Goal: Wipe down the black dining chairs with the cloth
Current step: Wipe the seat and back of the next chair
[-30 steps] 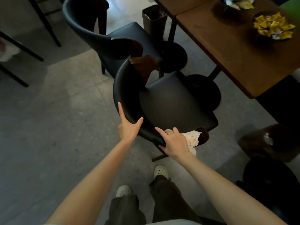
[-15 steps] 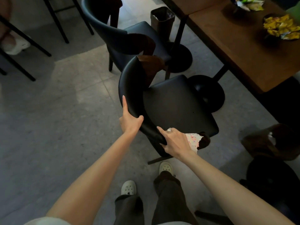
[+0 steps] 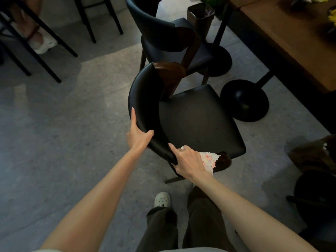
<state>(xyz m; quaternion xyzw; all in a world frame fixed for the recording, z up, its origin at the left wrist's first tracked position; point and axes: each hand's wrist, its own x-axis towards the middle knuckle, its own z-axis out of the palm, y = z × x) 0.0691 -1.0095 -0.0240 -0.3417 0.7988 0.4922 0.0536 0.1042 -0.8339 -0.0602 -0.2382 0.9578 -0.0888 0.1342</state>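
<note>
Grey floor (image 3: pixel 72 124) of a dim dining room: the nearest black dining chair (image 3: pixel 196 120) stands apart from the wooden tabletop (image 3: pixel 291 42), its curved backrest (image 3: pixel 143 99) toward us. Our left hand (image 3: pixel 138 137) clasps the top of that backrest, thumb hooked over the inner face and fingers laid along the outer. Our right hand (image 3: pixel 187 160) bunches the speckled white cloth (image 3: pixel 209 159) at the near end of the backrest, beside the seat's corner, forefinger stretched along the rim. To do this pass well, we judge, the left hand should brace the chair while the cloth travels the whole curve under firm pressure, then the seat. A second black chair (image 3: pixel 160 30) waits beyond, near a small bin (image 3: pixel 201 17) and the table's round base (image 3: pixel 244 100).
</note>
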